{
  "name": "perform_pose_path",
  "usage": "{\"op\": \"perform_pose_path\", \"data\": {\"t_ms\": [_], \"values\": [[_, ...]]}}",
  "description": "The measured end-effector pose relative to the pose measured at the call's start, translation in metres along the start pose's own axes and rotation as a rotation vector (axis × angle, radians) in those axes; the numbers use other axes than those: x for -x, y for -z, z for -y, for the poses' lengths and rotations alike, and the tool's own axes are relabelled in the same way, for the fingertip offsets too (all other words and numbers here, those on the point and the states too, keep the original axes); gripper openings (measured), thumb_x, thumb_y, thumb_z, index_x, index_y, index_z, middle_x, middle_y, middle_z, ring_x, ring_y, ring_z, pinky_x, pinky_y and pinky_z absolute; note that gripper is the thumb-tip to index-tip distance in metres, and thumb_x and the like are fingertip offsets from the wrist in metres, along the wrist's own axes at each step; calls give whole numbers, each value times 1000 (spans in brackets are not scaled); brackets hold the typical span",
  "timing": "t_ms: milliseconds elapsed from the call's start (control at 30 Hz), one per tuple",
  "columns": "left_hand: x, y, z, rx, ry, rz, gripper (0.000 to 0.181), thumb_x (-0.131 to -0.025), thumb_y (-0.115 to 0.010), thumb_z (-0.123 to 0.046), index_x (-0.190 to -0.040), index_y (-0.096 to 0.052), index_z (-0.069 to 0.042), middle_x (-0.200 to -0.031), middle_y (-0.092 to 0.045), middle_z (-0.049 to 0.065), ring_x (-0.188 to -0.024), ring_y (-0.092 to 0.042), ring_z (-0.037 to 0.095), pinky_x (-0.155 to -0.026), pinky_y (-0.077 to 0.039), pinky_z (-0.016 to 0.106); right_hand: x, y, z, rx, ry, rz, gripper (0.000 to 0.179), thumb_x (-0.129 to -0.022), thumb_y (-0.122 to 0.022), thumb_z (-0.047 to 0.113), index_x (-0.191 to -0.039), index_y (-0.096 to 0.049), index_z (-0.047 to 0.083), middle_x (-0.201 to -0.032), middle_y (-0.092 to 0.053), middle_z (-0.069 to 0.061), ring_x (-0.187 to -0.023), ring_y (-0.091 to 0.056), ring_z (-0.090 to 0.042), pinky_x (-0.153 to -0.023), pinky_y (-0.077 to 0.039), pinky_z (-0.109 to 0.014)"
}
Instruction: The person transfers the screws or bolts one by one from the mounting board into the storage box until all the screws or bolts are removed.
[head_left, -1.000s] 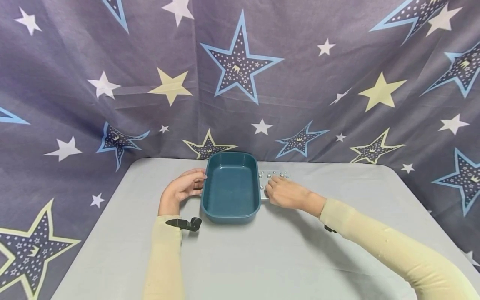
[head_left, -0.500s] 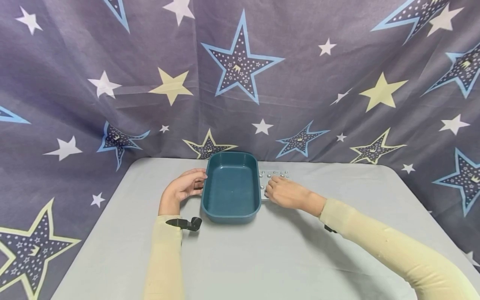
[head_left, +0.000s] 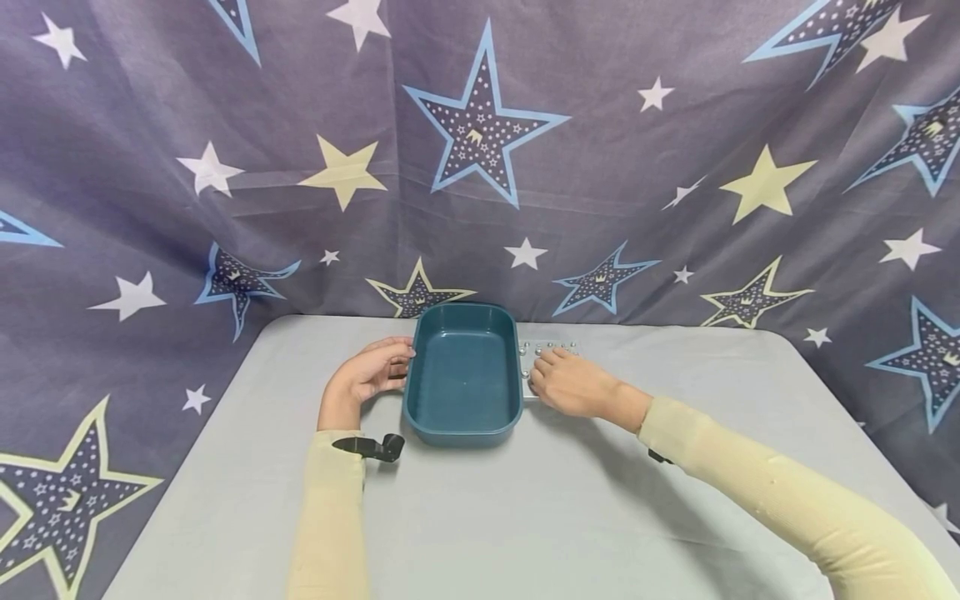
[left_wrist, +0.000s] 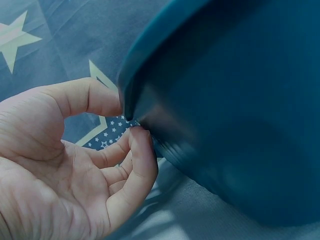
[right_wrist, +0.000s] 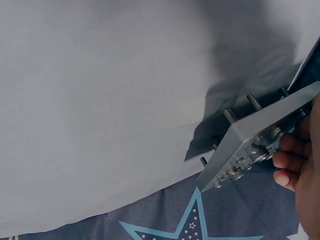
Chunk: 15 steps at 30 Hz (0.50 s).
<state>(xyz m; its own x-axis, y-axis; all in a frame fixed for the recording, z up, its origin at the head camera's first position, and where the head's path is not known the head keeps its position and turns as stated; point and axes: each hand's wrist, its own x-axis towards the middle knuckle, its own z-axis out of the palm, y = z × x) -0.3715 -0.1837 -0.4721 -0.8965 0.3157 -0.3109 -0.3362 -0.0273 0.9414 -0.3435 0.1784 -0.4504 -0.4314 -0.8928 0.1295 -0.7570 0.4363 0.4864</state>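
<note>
On pale-grey cloth (head_left: 465,517), left hand (head_left: 369,371) pinches teal oblong plastic tray (head_left: 465,375).
Right hand (head_left: 576,385), fingers curled, partly hides bolted silver metal plate (right_wrist: 265,116); cannot tell if they pinch anything.

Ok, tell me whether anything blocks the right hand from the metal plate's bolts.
Nothing visible does: the right hand is at the bolts, and the teal tray stands left of the metal plate, not between.

We see a rectangular tub with rounded corners (head_left: 465,375) in plain dark teal, and a flat metal plate (right_wrist: 265,117) with bolts (right_wrist: 258,153), all silver. The tabletop (head_left: 465,517) is light grey. We find the hanging cloth (head_left: 442,229) purple-grey, patterned with white, yellow and blue-outlined stars (head_left: 480,133). Both sleeves (head_left: 333,517) are pale yellow.
</note>
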Motion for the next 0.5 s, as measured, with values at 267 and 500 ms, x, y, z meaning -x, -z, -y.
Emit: {"op": "perform_pose_path", "data": {"t_ms": [267,500], "values": [[-1,1,2,-13,-3,5,38,-100,-49,-10,-138,-45,-4,-91,-65,-8,-84,-62,6,-77,-53,25,-2,2,-1,2,8,-24,19,-97,-56,21,-84,-57,8,-78,-56,-4,-80,-54,-23,-78,-48,-36],[-1,1,2,-11,-2,10,40,-101,-49,-10,-140,-43,-2,-92,-65,-8,-85,-62,6,-78,-53,26,-3,1,-1,15,19,-41,17,-94,-59,21,-83,-57,9,-77,-56,-3,-77,-51,-22,-75,-46,-34]]}}
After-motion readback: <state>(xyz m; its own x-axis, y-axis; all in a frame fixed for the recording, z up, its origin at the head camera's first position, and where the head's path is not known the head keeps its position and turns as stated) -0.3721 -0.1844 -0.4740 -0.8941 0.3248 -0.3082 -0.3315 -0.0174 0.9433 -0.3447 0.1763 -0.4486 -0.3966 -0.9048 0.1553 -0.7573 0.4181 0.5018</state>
